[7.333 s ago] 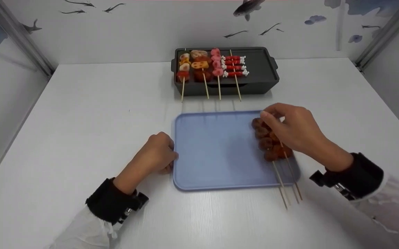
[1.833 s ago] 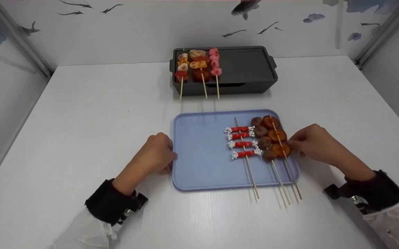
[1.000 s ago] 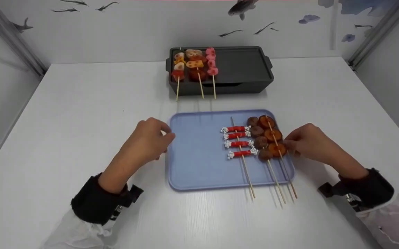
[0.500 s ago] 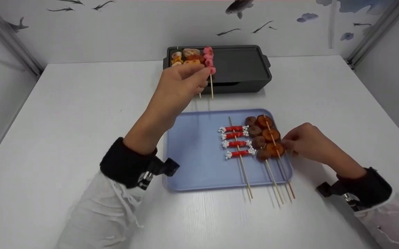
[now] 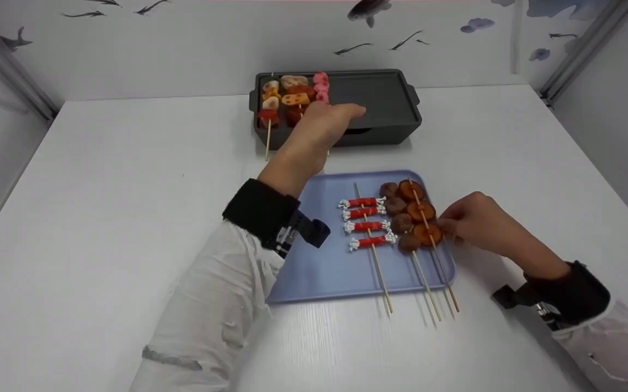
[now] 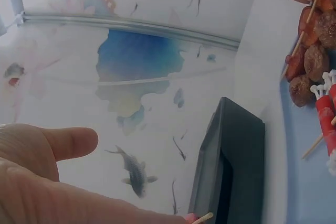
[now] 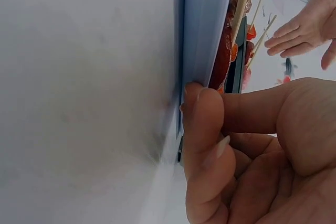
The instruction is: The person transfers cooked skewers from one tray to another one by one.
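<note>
My left hand hovers over the front of the black grill, thumb out to the right and fingers straight. It is nearest the pink skewer, whose lower part it hides. In the right wrist view the left hand also shows empty. My right hand pinches the right rim of the blue tray between thumb and fingers. On the tray lie a skewer of red pieces with white ends, a skewer of brown balls and a skewer of orange-brown slices.
Two mixed skewers, one with a red piece and one with a yellow holed piece, lie at the grill's left. My left sleeve covers the tray's left edge. A patterned wall stands behind the grill.
The red-and-white skewer went from grill to tray. My right hand moved from above the skewers to the tray's right rim. My left hand left the tray's left edge and reached up to the grill.
</note>
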